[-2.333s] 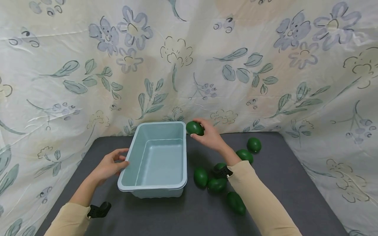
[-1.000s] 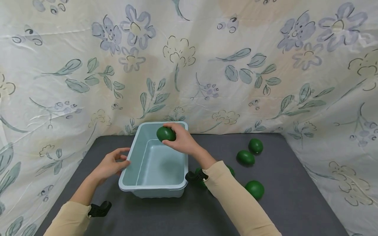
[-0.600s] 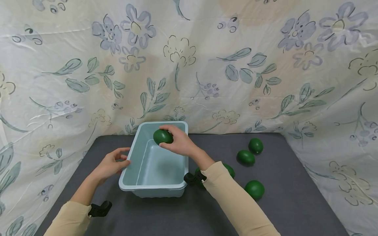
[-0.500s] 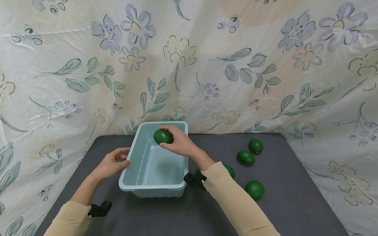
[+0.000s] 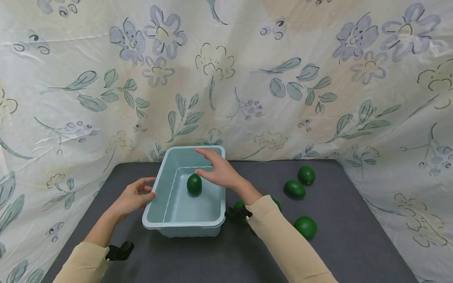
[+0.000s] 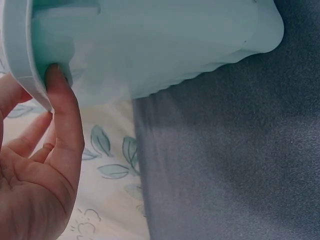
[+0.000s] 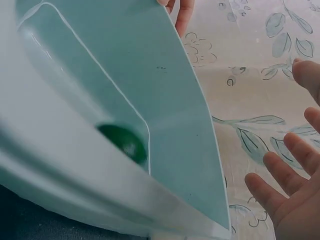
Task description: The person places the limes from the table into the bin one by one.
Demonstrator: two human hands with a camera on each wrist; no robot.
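A pale blue-green plastic basin [image 5: 184, 225] stands on the dark table. My left hand [image 5: 132, 198] holds its left rim; in the left wrist view the thumb [image 6: 62, 107] lies against the wall under the lip, with the other fingers partly hidden behind it. Inside the basin, a dark green avocado [image 5: 194, 184] rests on the floor, also visible in the right wrist view as a green avocado [image 7: 125, 142] partly covered by the near rim. My right hand [image 5: 221, 171] hovers over the basin's right side, fingers spread and holding nothing.
Right of the basin lie several more avocados: one avocado [image 5: 306, 175] at the back, an avocado [image 5: 294, 189] beside it, and another avocado [image 5: 305, 227] nearer. Others [image 5: 239, 206] are partly hidden by the right sleeve and wrist strap. A floral cloth [image 5: 247, 78] hangs behind the table.
The right hand carried the avocado leftward over the basin, then let it go; it now lies on the basin floor. The right fingers have spread. The left hand stays at the rim.
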